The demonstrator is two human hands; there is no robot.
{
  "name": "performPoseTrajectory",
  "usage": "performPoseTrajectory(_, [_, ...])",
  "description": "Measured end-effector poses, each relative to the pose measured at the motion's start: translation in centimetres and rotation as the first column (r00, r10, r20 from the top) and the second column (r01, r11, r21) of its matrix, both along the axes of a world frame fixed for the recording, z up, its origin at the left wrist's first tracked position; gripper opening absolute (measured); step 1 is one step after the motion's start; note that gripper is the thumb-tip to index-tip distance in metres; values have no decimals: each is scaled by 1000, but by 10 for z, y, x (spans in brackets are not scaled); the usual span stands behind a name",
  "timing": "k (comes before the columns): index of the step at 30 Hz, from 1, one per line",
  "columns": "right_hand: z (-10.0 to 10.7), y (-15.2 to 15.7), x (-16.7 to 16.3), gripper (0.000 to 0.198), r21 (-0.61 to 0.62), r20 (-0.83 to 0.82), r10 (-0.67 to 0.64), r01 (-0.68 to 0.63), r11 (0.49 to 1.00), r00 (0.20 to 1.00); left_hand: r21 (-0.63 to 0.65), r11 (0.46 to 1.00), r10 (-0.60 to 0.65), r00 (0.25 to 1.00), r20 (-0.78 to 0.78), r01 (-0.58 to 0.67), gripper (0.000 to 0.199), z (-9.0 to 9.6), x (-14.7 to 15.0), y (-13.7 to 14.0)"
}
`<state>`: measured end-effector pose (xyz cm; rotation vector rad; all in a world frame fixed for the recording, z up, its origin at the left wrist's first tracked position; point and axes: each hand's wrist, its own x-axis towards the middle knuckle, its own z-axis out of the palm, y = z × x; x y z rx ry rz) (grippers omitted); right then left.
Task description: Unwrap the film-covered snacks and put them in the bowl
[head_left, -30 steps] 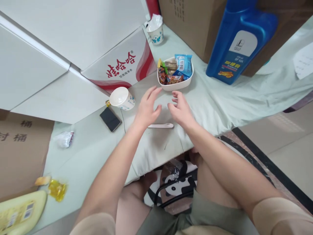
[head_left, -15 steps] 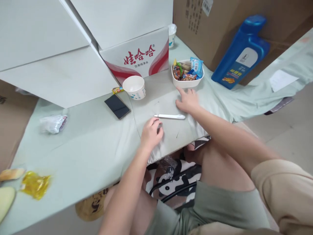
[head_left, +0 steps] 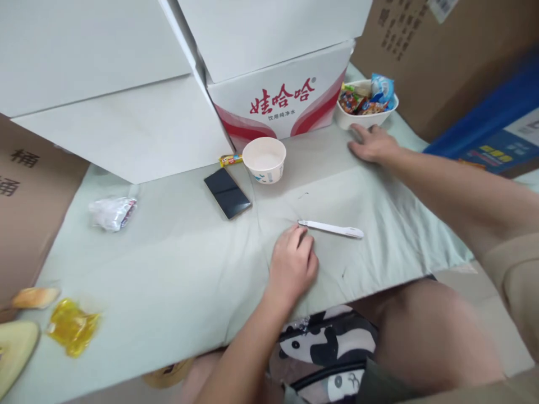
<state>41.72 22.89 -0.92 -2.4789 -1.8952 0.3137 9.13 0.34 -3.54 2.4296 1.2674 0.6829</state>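
My right hand touches the near side of a white bowl of packaged snacks, thumb and fingers apart. The fingers are not wrapped around the bowl. On the cloth rests my left hand, its fingers loosely bent and nothing visible in it. Just beyond those fingertips lies a slim white tool with a narrow dark tip; its exact kind is unclear. Farther back stands a white paper bowl. A dark phone lies to its left, and a small yellow packet lies behind the phone.
White cartons are stacked at the back. A large brown box and a blue bottle stand at the right. Toward the left lie a clear plastic bag, yellow wrapper and bread piece. The table's front edge runs above my lap.
The camera view has shifted, so most things appear farther right. My right hand has moved forward against the snack bowl, which now sits farther back beside the carton. My left hand stays near the white tool.
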Motion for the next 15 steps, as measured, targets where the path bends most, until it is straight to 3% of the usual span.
performPoseTrajectory(3, [0,48,-3,72,-120,7,0,1,993,1000,-32,999,-13,1000,4,13,24,1,-1,0])
performPoseTrajectory(6, [-5,64,-12,77,-93,32,41,-38,995,999,-70,997,-14,1000,4,14,23,2,-1,2])
performPoseTrajectory(9, [-9,39,-19,72,-44,44,117,-115,992,992,-81,997,-11,1000,18,13,23,2,0,1])
performPoseTrajectory(12, [-4,-3,-23,65,-113,46,189,-183,977,981,-57,998,-22,998,51,25,22,1,0,-1])
performPoseTrajectory(15, [15,-42,-31,62,-200,76,268,-249,948,960,-47,998,-43,993,106,49,22,3,-3,-3])
